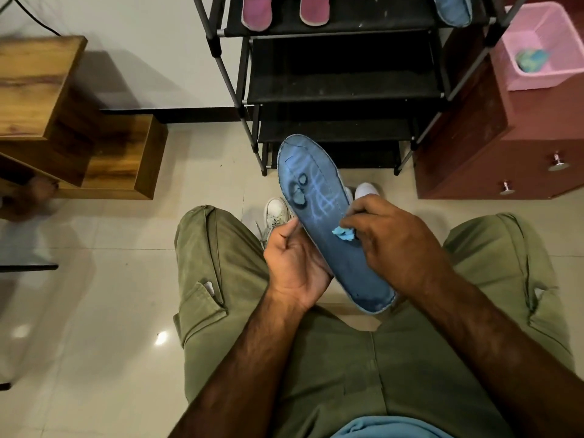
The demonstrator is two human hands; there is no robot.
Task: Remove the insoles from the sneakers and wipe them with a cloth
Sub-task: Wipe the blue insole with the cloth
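Blue insole (319,216) is out of its shoe and is held above the person's lap, between the knees, with the toe end pointing away toward the shoe rack (344,86). The left hand (294,267) grips it from the side, its fingers curled around the edge near the middle. The right hand (392,235) is bent over the upper surface and pinches a small light-blue cloth (343,233), pressing it on the insole about halfway along. Two white sneakers (276,213) stand on the tiled floor just beyond the hands, partly hidden by them. On the top shelf of the rack lie two pink insoles (256,11) and another blue insole (453,9). I think the removing part is mostly finished, because four insoles are outside of shoes, but I cannot tell if the three on the shelf were already wiped. The wiping of this one looks to be in progress: pale streaks and worn spots show toward the toe end. What is left, as I judge, is to finish this surface and put the insole down.
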